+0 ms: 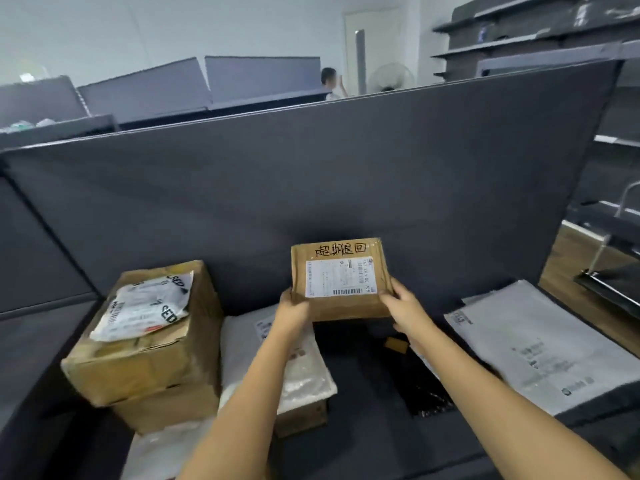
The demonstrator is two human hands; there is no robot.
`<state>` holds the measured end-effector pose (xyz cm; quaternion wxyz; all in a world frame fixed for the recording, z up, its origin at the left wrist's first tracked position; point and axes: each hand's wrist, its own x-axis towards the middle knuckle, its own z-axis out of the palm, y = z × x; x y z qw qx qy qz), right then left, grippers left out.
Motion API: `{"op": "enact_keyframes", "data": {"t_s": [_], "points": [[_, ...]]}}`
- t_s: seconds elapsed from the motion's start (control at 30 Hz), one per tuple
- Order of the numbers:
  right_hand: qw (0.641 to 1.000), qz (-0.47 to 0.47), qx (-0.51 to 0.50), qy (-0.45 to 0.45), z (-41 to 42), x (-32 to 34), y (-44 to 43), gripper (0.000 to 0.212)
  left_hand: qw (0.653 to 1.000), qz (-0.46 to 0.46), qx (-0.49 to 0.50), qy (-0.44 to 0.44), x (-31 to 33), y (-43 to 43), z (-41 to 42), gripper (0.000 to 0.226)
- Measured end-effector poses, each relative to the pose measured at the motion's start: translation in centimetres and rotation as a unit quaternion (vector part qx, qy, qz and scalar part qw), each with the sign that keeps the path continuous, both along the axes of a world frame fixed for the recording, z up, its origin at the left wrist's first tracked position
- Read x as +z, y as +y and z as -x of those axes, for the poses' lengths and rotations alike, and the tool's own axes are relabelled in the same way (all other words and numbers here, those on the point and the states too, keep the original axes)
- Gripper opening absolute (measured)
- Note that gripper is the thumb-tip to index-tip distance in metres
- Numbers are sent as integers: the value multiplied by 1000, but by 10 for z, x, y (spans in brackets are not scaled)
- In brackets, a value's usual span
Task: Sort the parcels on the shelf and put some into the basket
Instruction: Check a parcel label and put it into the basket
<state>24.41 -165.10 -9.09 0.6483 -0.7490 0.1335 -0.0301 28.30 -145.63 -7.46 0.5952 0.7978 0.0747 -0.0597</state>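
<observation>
Brown parcel [343,282], gripped by left hand [293,308], right hand [401,303]

2 bare forearms [460,382], no sleeves

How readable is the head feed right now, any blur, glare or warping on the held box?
Head view: the small brown cardboard box held by left hand and right hand is fairly sharp, its label print too fine to read; tape glare at its top; the frame edges bow and soften.

A bare strip of dark grey shelf [367,382] runs between the white plastic mailer bag [304,372] and the black glossy bag [429,393]; stacked brown cardboard boxes [145,358] block the left.
</observation>
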Motion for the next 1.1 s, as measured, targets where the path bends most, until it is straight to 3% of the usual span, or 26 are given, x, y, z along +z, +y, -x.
{"op": "enact_keyframes", "data": {"t_s": [0.13,0.33,0.47,0.63,0.73,0.8,0.87,0.97,1.1], "points": [[998,-23,47,-26,-10,18,44,52,996,65,59,-6,16,49,10,61],[989,-56,108,-89,-12,42,99,33,985,89,128,-70,28,102,21,51],[987,-78,103,-97,-13,47,109,25,973,169,111,-110,42,121,22,45],[996,-82,-5,-21,-17,51,113,47,980,182,85,-12,54,121,15,49],[993,-91,-18,78,-18,55,108,74,976,158,122,84,59,117,11,70],[991,-80,-22,104,-17,56,105,77,966,181,117,145,61,113,12,77],[996,-45,-38,71,-16,56,102,65,951,235,102,173,59,110,14,63],[999,15,-44,-9,-17,58,99,45,938,308,73,143,53,107,18,31],[996,56,-17,-69,-15,57,95,46,924,370,59,81,42,110,19,29]]}}
